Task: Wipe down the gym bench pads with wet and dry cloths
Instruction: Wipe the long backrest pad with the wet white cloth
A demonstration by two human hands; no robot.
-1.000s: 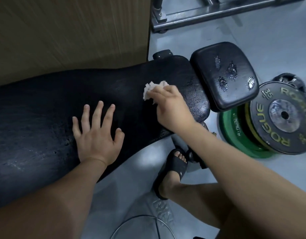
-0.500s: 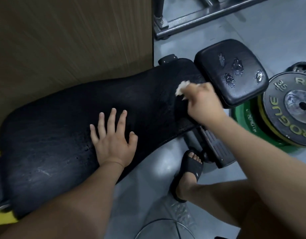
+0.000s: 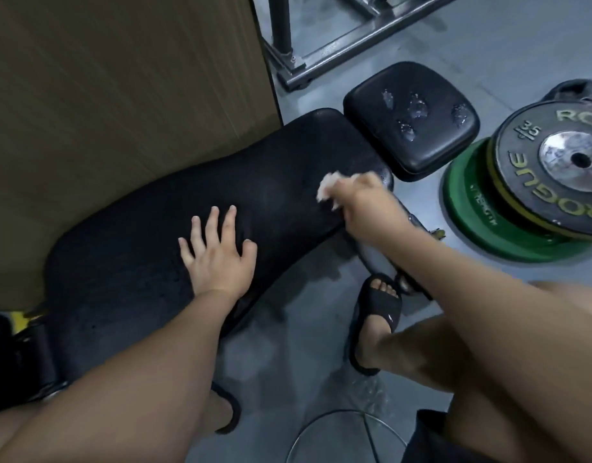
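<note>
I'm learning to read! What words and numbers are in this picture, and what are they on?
"ROGUE": dark weight plate, lower rim, upside down.
"RO": same plate, top rim, cut off by the picture's edge.
"35": same plate; small marks beside it too blurred.
Green plate: pale lettering, too blurred to read.
Black sandal: small white mark, too small to read.

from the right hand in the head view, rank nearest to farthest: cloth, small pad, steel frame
1. cloth: gripped in the right hand, at the long pad's end.
2. small pad: just beyond the hand, up and to the right.
3. steel frame: on the floor past both pads, at the top.
</note>
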